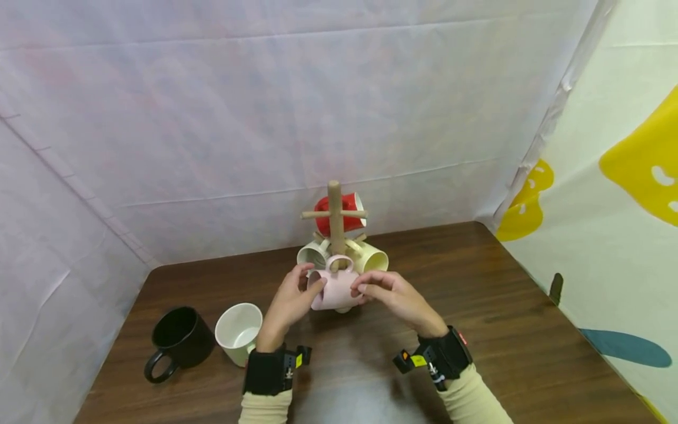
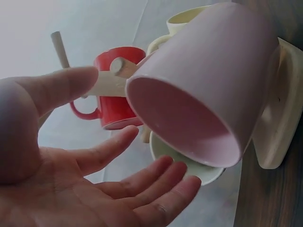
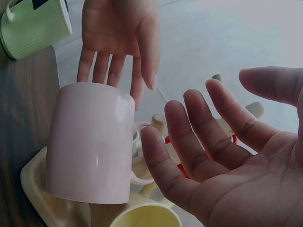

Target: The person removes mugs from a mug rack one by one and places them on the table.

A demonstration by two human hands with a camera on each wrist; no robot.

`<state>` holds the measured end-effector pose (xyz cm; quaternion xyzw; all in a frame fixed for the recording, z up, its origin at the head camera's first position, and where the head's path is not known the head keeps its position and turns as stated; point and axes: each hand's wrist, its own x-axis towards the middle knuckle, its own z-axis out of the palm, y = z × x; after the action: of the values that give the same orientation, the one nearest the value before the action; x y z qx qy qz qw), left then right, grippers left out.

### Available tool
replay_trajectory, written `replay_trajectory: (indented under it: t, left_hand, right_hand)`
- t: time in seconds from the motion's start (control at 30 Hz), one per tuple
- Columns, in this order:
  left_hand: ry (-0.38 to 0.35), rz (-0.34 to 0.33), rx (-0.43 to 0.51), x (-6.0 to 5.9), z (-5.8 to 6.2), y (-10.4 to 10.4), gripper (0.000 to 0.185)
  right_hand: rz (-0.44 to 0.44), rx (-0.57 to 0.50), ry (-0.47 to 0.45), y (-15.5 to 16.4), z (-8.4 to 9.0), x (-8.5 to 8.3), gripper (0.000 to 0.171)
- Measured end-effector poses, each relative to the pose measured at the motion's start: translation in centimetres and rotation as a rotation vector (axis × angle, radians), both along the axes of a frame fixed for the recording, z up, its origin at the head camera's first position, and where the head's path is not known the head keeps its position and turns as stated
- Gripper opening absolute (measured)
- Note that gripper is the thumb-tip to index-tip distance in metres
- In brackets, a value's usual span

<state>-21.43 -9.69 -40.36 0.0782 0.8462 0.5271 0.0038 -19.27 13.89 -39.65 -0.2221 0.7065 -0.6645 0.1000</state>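
A pale pink ceramic mug [image 1: 335,288] is hanging by its handle on a low peg of the light wooden mug tree [image 1: 335,219], on the near side of it. The mug is tipping so that its open mouth is facing down and to the left. The wrist views are showing both hands spread open beside it, with a small gap between the fingers and the mug.

The left hand [image 1: 290,303] is waiting just left of the pink mug, at its mouth, with straight fingers and the palm turned up. The right hand [image 1: 392,294] is sitting just right of the mug, by its flat bottom, with fingers loose and spread. Neither hand is gripping anything.

The mug tree is standing on a cream square base [image 3: 35,182] near the middle of the dark brown wooden table [image 1: 503,318]. A shiny red mug [image 1: 344,213] is hanging high up on the far side of the tree. Two pale yellow mugs are hanging lower down, one to the left [image 1: 313,254] and one to the right [image 1: 371,257], just behind the pink mug.

On the table, well to the left of the hands, a white ribbed mug [image 1: 239,333] is standing upright. A black mug [image 1: 177,341] is standing just left of it, with its handle pointing to the near side.
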Motion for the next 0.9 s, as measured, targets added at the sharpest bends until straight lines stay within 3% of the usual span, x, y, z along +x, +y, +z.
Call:
replay_trajectory:
  t: [0.13, 0.27, 0.67, 0.9]
  left_hand:
    - [-0.005, -0.058, -0.044, -0.4, -0.5, 0.3, 0.06]
    - [-0.03, -0.075, -0.07, -0.6, -0.9, 0.6, 0.069]
    - [-0.084, -0.022, -0.039, -0.9, -2.0, 1.4, 0.08]
    - [-0.051, 0.014, -0.004, -1.1, -2.5, 1.7, 0.073]
  right_hand:
    - [-0.003, 0.001, 0.002, 0.1, 0.0, 0.1, 0.027]
    - [-0.007, 0.005, 0.003, 0.3, -0.1, 0.2, 0.027]
    - [-0.007, -0.004, 0.004, 0.5, -0.2, 0.3, 0.026]
    - [-0.001, -0.006, 0.003, 0.7, -0.2, 0.3, 0.027]
